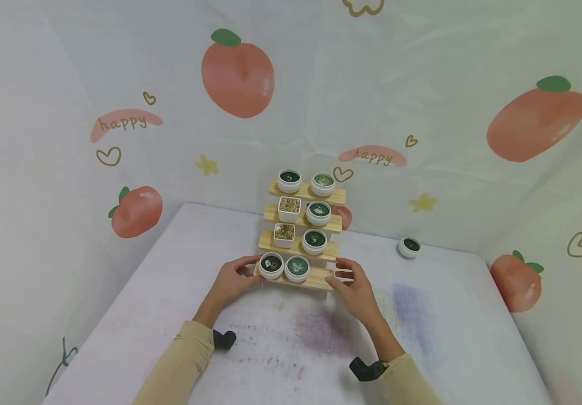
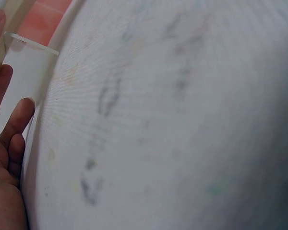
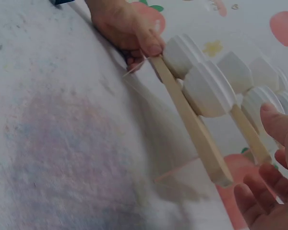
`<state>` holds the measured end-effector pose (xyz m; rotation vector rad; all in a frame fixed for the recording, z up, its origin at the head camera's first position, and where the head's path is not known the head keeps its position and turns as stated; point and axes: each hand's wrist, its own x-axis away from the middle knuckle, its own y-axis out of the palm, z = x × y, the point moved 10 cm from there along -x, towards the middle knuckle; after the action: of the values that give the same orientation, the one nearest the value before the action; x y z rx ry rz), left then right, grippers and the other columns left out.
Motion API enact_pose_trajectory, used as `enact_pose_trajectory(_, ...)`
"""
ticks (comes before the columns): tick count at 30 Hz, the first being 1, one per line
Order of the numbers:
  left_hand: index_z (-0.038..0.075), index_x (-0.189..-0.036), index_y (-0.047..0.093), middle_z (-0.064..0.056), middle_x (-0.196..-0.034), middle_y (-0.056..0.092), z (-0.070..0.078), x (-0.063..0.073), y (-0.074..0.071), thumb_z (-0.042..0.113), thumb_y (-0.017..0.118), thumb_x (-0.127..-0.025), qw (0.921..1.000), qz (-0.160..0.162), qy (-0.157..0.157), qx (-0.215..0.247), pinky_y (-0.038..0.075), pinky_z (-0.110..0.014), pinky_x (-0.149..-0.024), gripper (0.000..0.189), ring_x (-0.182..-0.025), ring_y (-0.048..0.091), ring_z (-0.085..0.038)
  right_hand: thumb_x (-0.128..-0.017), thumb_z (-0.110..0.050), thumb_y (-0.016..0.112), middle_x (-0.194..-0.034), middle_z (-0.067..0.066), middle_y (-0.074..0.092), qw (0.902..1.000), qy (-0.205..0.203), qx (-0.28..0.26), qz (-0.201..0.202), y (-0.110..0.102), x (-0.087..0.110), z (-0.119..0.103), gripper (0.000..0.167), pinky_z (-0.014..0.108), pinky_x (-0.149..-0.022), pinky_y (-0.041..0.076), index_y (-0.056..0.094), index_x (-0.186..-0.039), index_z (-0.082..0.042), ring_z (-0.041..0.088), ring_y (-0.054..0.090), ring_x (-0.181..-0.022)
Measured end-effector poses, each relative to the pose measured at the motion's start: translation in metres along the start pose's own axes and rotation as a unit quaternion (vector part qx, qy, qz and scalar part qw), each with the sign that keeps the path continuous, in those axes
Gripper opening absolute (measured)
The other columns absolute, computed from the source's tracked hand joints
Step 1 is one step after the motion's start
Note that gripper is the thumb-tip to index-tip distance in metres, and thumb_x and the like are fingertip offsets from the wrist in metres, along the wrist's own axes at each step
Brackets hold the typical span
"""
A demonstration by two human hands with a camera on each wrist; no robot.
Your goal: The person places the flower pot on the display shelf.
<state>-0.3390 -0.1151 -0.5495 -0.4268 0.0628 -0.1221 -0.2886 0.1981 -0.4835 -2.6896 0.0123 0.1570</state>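
A tiered wooden display stand (image 1: 318, 278) with clear supports carries small white pots in pairs on its steps. On the lowest step sit a round pot with a dark filling (image 1: 271, 265) and a round green-filled pot (image 1: 297, 269). Square pots (image 1: 289, 208) with speckled grains stand on the two middle steps, at left. My left hand (image 1: 231, 280) pinches the left end of the lowest board (image 3: 197, 132), thumb on top. In the right wrist view, my right hand (image 3: 273, 191) is spread beside the boards' right ends, thumb apart from the fingers.
One more round white pot (image 1: 409, 247) stands on the white, stained tabletop (image 1: 280, 337), right of the stand near the back. A fruit-printed cloth (image 1: 291, 84) hangs behind the table. Black wrist devices (image 1: 368, 369) are worn at both sleeves.
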Motion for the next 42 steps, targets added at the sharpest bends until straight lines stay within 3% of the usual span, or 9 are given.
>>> enact_pose_trajectory(4, 0.03, -0.131, 0.07, -0.002, -0.086, 0.07, 0.002, 0.0, 0.0, 0.032, 0.091, -0.076, 1.0, 0.001, 0.005, -0.004, 0.044, -0.026, -0.068, 0.058, -0.076, 0.06, -0.014, -0.094, -0.023, 0.076, -0.139, 0.019, 0.056, 0.9998, 0.008, 0.003, 0.016, -0.012, -0.001, 0.002, 0.058, 0.025, -0.094, 0.049, 0.051, -0.144, -0.007, 0.038, 0.061, -0.123)
enact_pose_trajectory(13, 0.029, -0.13, 0.071, -0.002, -0.087, 0.07, -0.002, 0.001, 0.002, 0.03, 0.091, -0.076, 0.9999, -0.007, -0.008, 0.01, 0.044, -0.027, -0.068, 0.058, -0.077, 0.059, -0.014, -0.095, -0.029, 0.074, -0.143, 0.019, 0.052, 0.9973, 0.047, 0.039, 0.041, -0.054, -0.015, 0.013, 0.065, 0.042, -0.103, 0.047, 0.045, -0.148, -0.006, 0.035, 0.057, -0.128)
enact_pose_trajectory(20, 0.033, -0.129, 0.071, -0.002, -0.096, 0.072, -0.002, 0.0, 0.003, 0.03, 0.091, -0.076, 0.9998, -0.009, -0.001, 0.016, 0.045, -0.026, -0.068, 0.057, -0.079, 0.061, -0.016, -0.094, -0.028, 0.075, -0.144, 0.022, 0.049, 0.9917, 0.042, 0.081, 0.09, -0.102, -0.028, 0.022, 0.069, 0.027, -0.097, 0.043, 0.042, -0.149, -0.001, 0.037, 0.053, -0.13)
enact_pose_trajectory(28, 0.033, -0.128, 0.072, -0.001, -0.087, 0.07, -0.003, 0.0, 0.001, 0.031, 0.092, -0.075, 0.9999, 0.001, -0.005, 0.009, 0.043, -0.026, -0.066, 0.057, -0.077, 0.061, -0.016, -0.09, -0.022, 0.08, -0.149, 0.031, 0.037, 0.988, 0.023, 0.089, 0.124, -0.133, -0.038, 0.03, 0.077, 0.057, -0.109, 0.04, 0.04, -0.148, 0.008, 0.048, 0.043, -0.134)
enact_pose_trajectory(36, 0.03, -0.13, 0.071, -0.002, -0.085, 0.069, 0.001, 0.0, -0.002, 0.033, 0.091, -0.075, 1.0, 0.005, -0.008, -0.003, 0.043, -0.027, -0.068, 0.059, -0.077, 0.059, -0.013, -0.087, -0.028, 0.082, -0.148, 0.036, 0.033, 0.9775, 0.05, 0.146, 0.144, -0.156, -0.055, 0.052, 0.086, 0.06, -0.111, 0.033, 0.039, -0.151, 0.009, 0.05, 0.033, -0.138)
enact_pose_trajectory(42, 0.03, -0.129, 0.071, -0.001, -0.085, 0.069, -0.001, 0.002, 0.0, 0.032, 0.092, -0.075, 0.9999, 0.003, -0.014, -0.001, 0.043, -0.026, -0.066, 0.058, -0.076, 0.059, -0.013, -0.085, -0.04, 0.082, -0.153, 0.036, 0.026, 0.9673, 0.097, 0.177, 0.154, -0.165, -0.059, 0.074, 0.09, 0.064, -0.112, 0.03, 0.039, -0.152, 0.003, 0.054, 0.025, -0.141)
